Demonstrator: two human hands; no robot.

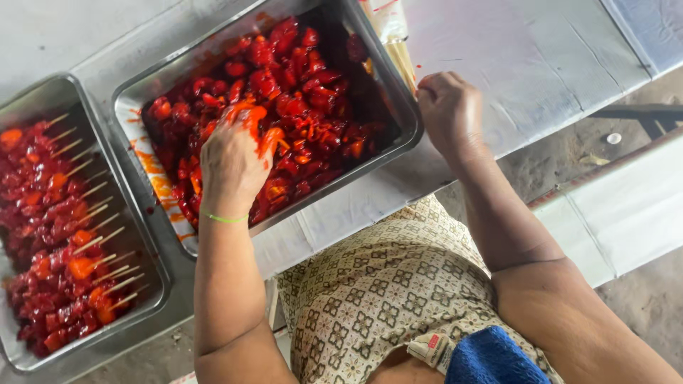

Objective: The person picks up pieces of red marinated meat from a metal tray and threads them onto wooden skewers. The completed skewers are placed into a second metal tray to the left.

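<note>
Red marinade coats the fingers of my left hand [231, 160], which are curled down into the heap of sauced meat pieces [284, 107] and seem to be closing on some of them; I cannot make out exactly which chunk they hold. A thin green band circles that wrist. The meat lies directly under and ahead of those fingers, filling the steel tray [398, 99] from its near edge to its far corner.

My right hand [449, 114] is closed into a loose fist at the tray's right rim, its fingertips pinching toward the bundle of bare wooden skewers [398, 53]. Whether a stick is already gripped I cannot tell. The skewers' long axis runs away from me, roughly parallel to the tray's right side, so the right hand is far nearer to them and the left is nearer to the meat.

Further left, just beside the first, a second tray [21, 107] holds finished skewers [78, 235] laid in rows, sticks pointing right. Both trays rest on a pale covered table [541, 57]. A patterned cloth [370, 299] covers my lap below.
</note>
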